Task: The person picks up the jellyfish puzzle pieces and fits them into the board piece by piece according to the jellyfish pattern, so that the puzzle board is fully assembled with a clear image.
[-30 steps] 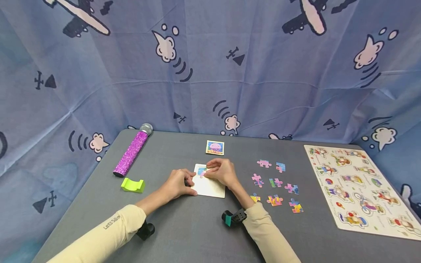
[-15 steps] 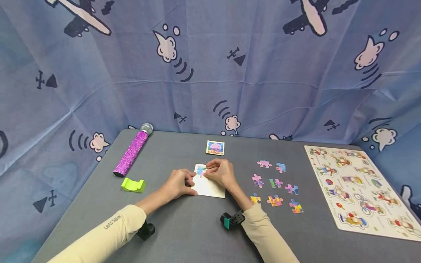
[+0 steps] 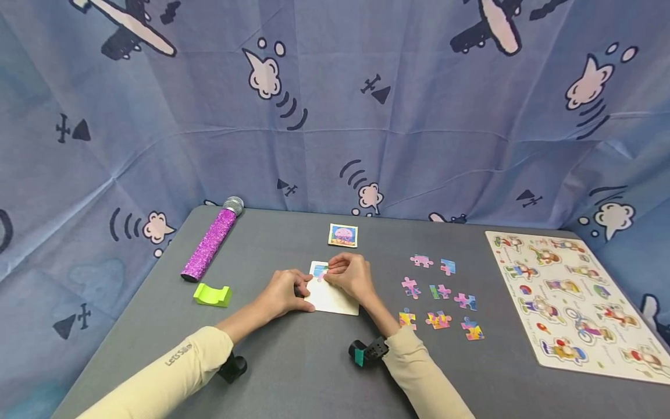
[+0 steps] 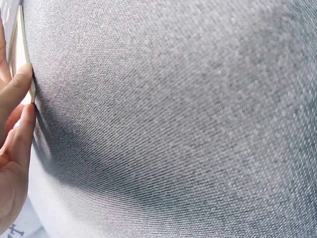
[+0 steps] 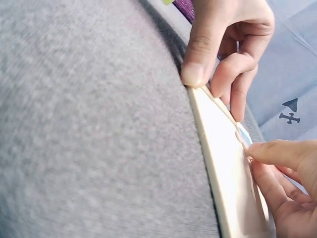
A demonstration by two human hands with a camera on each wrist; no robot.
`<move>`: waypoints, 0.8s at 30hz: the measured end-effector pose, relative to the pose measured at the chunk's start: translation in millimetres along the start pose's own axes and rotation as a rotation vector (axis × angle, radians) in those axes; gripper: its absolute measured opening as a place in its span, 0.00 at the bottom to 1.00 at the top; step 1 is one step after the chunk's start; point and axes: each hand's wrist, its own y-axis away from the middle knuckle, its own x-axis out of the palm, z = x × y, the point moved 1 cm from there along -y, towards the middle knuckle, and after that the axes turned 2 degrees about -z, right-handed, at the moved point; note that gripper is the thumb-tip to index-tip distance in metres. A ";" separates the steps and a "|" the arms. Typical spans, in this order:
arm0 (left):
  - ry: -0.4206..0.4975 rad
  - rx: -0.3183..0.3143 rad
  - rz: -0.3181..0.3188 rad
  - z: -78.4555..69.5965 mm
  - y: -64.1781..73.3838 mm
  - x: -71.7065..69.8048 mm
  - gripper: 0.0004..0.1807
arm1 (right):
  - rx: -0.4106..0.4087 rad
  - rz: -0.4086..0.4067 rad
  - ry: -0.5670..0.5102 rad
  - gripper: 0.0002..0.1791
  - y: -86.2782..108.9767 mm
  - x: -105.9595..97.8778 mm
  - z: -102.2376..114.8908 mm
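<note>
We see 2 sleeves in the same pale cream cloth, close-fitting along the forearms and lightly wrinkled towards their ends. Across the left sleeve [image 3: 162, 378] runs small dark lettering [image 3: 179, 353], which we read as beginning "Let's Sli"; its last letters are too small for us to make out. The right sleeve [image 3: 426, 372] looks plain to us. We also find 1 black device per arm: the left wrist device [image 3: 232, 368] has a rounded end, while the right wrist device [image 3: 355, 347] has a black strap [image 3: 376, 349] dotted with holes and 1 teal rectangular patch [image 3: 359, 357]. The left hand [image 3: 285, 293] and right hand [image 3: 353, 277] are bare.
</note>
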 end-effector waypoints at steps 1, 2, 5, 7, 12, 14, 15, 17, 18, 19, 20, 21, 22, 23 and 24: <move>0.001 0.001 0.000 -0.4 -0.3 0.2 0.13 | 0.008 0.002 -0.007 0.12 0.0 -1.4 0.1; -0.001 0.001 -0.001 -0.6 -0.5 0.3 0.13 | 0.013 0.005 -0.015 0.12 -0.1 -2.9 -0.5; -0.006 -0.001 -0.005 -1.0 -0.8 0.7 0.14 | 0.054 0.015 -0.067 0.12 -0.8 -9.9 -2.4; -0.008 -0.008 -0.007 -0.9 -1.0 1.0 0.14 | 0.076 0.024 -0.112 0.12 -1.7 -16.0 -4.0; -0.010 -0.020 -0.007 -1.3 -0.9 1.0 0.15 | 0.076 0.066 -0.196 0.15 -3.9 -35.0 -7.3; -0.009 -0.018 -0.009 -1.8 -0.7 0.7 0.15 | 0.067 0.092 -0.211 0.16 -4.6 -43.0 -9.0; -0.009 -0.016 -0.010 -2.0 -0.5 0.6 0.15 | 0.068 0.105 -0.216 0.17 -4.9 -46.8 -10.0; -0.010 -0.012 -0.011 -2.4 0.0 0.3 0.15 | 0.065 0.124 -0.220 0.18 -5.0 -54.6 -11.7; -0.010 -0.011 -0.010 -2.7 0.1 0.2 0.15 | 0.064 0.128 -0.225 0.18 -5.0 -58.2 -13.1; -0.011 -0.012 -0.011 -3.0 0.2 0.2 0.15 | 0.062 0.130 -0.229 0.18 -4.9 -61.8 -14.1; -0.011 -0.014 -0.011 -3.1 0.3 0.3 0.15 | 0.063 0.130 -0.231 0.18 -5.0 -65.4 -15.2; -0.011 -0.014 -0.010 -3.3 0.4 0.4 0.15 | 0.064 0.127 -0.225 0.18 -5.0 -68.9 -16.4; -0.011 -0.015 -0.010 -3.6 0.5 0.5 0.15 | 0.063 0.123 -0.223 0.18 -5.0 -72.2 -17.6; -0.011 -0.017 -0.011 -3.9 0.5 0.6 0.15 | 0.057 0.122 -0.225 0.18 -5.2 -75.6 -19.0; -0.012 -0.015 -0.012 -4.3 0.5 0.7 0.15 | 0.054 0.120 -0.228 0.18 -5.4 -79.1 -20.1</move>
